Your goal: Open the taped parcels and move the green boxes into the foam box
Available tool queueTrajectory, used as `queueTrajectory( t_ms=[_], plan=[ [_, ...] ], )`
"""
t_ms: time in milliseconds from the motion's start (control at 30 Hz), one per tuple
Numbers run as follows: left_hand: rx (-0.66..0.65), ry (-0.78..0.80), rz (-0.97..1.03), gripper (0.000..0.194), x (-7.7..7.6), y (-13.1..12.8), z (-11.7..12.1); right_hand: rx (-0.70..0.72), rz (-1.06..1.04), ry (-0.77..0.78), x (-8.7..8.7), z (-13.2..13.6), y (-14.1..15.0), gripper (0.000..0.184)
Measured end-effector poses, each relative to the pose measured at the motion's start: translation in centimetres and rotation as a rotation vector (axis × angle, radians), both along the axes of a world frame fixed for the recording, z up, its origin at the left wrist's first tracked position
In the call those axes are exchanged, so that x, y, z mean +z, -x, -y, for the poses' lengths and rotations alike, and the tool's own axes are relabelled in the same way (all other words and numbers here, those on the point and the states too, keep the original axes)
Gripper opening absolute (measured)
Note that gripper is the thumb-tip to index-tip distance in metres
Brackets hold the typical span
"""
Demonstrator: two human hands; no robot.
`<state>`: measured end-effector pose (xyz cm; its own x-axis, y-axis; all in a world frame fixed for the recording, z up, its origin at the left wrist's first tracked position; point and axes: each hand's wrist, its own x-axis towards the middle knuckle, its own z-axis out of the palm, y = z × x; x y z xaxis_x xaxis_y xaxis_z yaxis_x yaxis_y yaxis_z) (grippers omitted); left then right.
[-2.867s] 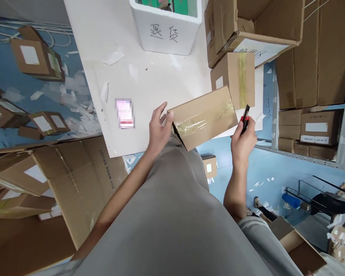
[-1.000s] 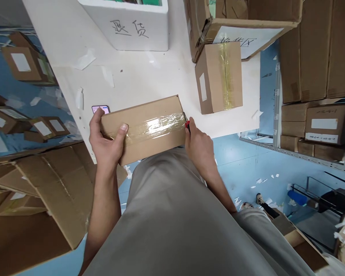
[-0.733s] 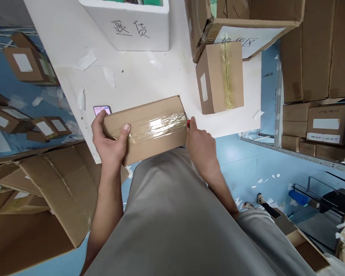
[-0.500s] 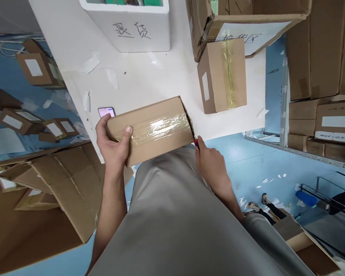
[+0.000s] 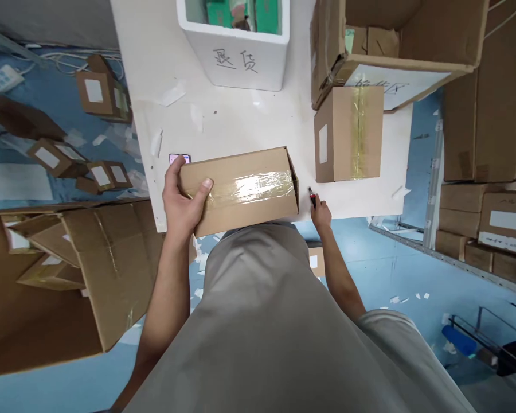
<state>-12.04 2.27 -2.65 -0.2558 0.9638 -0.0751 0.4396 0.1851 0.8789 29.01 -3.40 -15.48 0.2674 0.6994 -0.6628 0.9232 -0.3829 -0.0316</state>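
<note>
On the floor at far left lie several small cardboard boxes with white labels (image 5: 100,174), and a large open carton (image 5: 112,264) stands below them against the bench edge. The white bench (image 5: 241,123) carries the work. A phone (image 5: 179,159) peeks out just behind the left hand (image 5: 183,201), which grips the near-left end of the taped cardboard box (image 5: 241,189): thumb on the top face over the tape, fingers wrapped round the end. The box lies flat at the near edge of the bench, its long side running between the two hands, shiny clear tape along its top. Behind it stands a white foam bin (image 5: 236,54) with handwritten characters. Just beside the box's right end, apart from it, the right hand (image 5: 321,215) is closed round a red-and-black utility knife (image 5: 312,197), whose tip points up and away. Further right sits a smaller taped box (image 5: 348,133), touching a big open carton (image 5: 391,51) behind it. Stacked cartons (image 5: 481,103) fill the shelves at far right.
</note>
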Motion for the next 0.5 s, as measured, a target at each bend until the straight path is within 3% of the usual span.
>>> queueTrajectory(
  t_ms=[67,133,267,333,400,500],
  plan=[
    [0.011,0.006,0.034,0.088,-0.1,0.0,0.1,-0.048,0.007,-0.050,-0.3,0.2,0.2,0.068],
    [0.027,-0.005,0.076,0.095,-0.1,0.0,0.1,-0.142,-0.068,-0.182,1.1,0.2,0.5,0.061],
    [0.113,-0.022,0.265,0.106,-1.0,-0.1,0.1,-0.336,-0.450,-0.623,7.0,-0.8,2.8,0.065],
    [0.227,-0.017,0.464,0.094,-2.2,0.3,0.1,-0.305,-0.594,-0.749,10.3,-1.6,5.1,0.071],
    [0.392,0.021,0.641,0.082,-3.9,1.0,0.0,-0.182,-0.607,-0.787,12.8,-2.5,7.7,0.075],
    [0.596,0.189,0.706,0.071,-7.2,2.0,0.1,-0.045,-0.494,-0.823,14.3,-3.5,10.1,0.072]
  ],
)
